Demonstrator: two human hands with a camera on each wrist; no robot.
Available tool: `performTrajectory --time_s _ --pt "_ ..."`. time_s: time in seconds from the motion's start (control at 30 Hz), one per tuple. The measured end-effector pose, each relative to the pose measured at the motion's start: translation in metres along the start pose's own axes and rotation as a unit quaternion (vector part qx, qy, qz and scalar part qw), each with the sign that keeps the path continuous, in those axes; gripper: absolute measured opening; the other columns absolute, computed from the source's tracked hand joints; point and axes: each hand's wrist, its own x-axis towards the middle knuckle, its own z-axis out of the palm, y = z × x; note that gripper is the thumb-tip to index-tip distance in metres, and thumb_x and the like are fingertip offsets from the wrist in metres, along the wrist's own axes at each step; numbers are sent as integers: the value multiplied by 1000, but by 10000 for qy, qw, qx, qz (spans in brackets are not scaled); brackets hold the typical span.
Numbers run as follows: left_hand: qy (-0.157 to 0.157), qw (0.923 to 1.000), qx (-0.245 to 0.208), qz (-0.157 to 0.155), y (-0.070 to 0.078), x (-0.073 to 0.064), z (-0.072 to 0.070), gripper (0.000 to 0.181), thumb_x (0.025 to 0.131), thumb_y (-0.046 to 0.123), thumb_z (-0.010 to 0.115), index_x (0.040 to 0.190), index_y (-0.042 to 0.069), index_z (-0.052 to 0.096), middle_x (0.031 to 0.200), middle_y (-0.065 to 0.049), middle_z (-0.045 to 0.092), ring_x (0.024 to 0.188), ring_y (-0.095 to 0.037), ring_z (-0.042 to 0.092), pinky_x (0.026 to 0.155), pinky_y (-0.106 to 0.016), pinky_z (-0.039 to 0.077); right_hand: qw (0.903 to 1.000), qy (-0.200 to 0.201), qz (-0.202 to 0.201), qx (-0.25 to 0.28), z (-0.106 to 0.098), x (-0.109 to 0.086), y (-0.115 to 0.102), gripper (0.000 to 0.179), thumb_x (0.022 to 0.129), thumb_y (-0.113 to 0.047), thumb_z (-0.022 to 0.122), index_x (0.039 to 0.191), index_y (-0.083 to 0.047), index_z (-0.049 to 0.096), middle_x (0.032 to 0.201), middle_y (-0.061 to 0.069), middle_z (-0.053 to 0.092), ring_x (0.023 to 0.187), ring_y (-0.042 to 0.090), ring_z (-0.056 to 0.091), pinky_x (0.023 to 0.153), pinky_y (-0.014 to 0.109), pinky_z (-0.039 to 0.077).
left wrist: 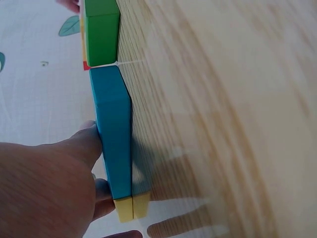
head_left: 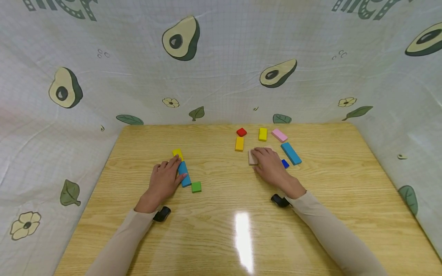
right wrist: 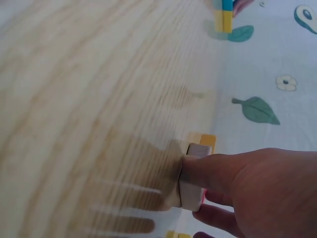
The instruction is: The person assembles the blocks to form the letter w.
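Note:
On the left of the table, a blue rectangular block (head_left: 184, 175) lies end to end with a yellow block (head_left: 177, 152). My left hand (head_left: 164, 180) rests on this pair, its thumb on the blue block and a fingertip where the two meet. Close by the blue block's near end lies a green square block (head_left: 196, 187). Farther right, a pale wooden block (right wrist: 190, 188) is pinched by my right hand (head_left: 272, 166), the thumb against its near side and fingers on its far side. That hand covers part of the block in the head view.
Around my right hand lie a red block (head_left: 241, 132), an orange block (head_left: 239, 144), a yellow block (head_left: 263, 134), a pink block (head_left: 279, 135), a long blue block (head_left: 291, 153) and a small dark blue block (head_left: 285, 163). An avocado-print cloth (head_left: 228, 76) stands behind the wooden table (head_left: 214, 230).

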Motion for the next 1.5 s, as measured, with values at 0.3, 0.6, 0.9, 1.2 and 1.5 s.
performTrajectory --time_s 0.3,0.6,0.9,1.2,1.5 --pt "161 9999 -6 41 -1 -1 -2 62 108 34 63 156 -2 48 162 -22 45 136 -46 50 108 -63 40 9997 216 62 101 2 6 -5 55 94 -18 82 140 5 64 136 23 64 126 44 56 106 60 47" --pt "107 9999 -34 55 0 -4 -3 62 108 33 63 156 -2 48 163 -22 44 136 -45 50 109 -63 40 9989 124 -46 443 7 9 -34 56 93 -23 84 140 1 66 137 19 65 126 40 56 109 56 45" --pt "32 10000 -65 2 0 -1 -2 63 108 35 62 158 -1 46 165 -20 42 139 -44 47 111 -63 38 9967 53 -515 619 17 17 -76 56 93 -24 84 140 0 66 137 16 65 127 37 57 108 54 46" --pt "69 9999 -97 10 1 -1 -1 63 108 34 64 157 -1 47 164 -20 43 140 -45 45 111 -64 37 9941 25 -819 705 34 24 -105 54 92 -23 85 138 -1 67 134 15 66 123 36 59 107 52 48" --pt "47 9999 -144 20 -1 -1 0 62 108 34 63 157 -1 47 165 -20 42 141 -45 44 112 -65 37 9951 -84 -826 533 42 31 -123 52 94 -23 82 140 -3 67 134 12 66 123 35 58 106 51 48"
